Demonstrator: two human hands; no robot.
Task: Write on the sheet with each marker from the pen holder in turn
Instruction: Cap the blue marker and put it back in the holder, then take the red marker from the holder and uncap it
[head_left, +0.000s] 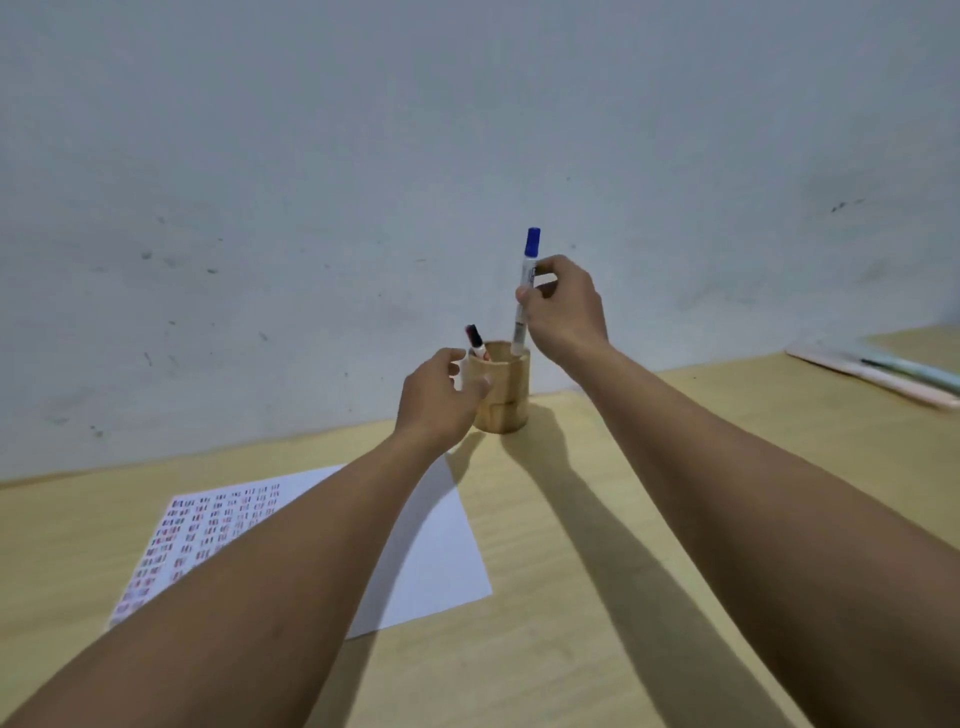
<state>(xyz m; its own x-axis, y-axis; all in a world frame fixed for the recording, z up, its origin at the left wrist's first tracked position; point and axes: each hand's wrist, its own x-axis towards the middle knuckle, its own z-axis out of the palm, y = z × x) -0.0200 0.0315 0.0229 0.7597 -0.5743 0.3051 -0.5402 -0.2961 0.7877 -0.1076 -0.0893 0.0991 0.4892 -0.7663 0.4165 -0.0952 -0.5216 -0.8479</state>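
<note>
Two markers at the wooden pen holder (501, 387), standing on the table (597, 519) near the wall. Right hand (563, 306) pinching the blue-capped marker (525, 291), grip closed on its white barrel: long axis near upright, cap toward 12 o'clock, lower end inside the holder's mouth. Red marker (475, 340) leaning toward 11 o'clock in the holder. Left hand (436, 400) at the holder's 9 o'clock side, fingers curled, thumb against its wall, gripping loosely. Sheet (426, 545) flat at 7 o'clock, covered with small marks.
</note>
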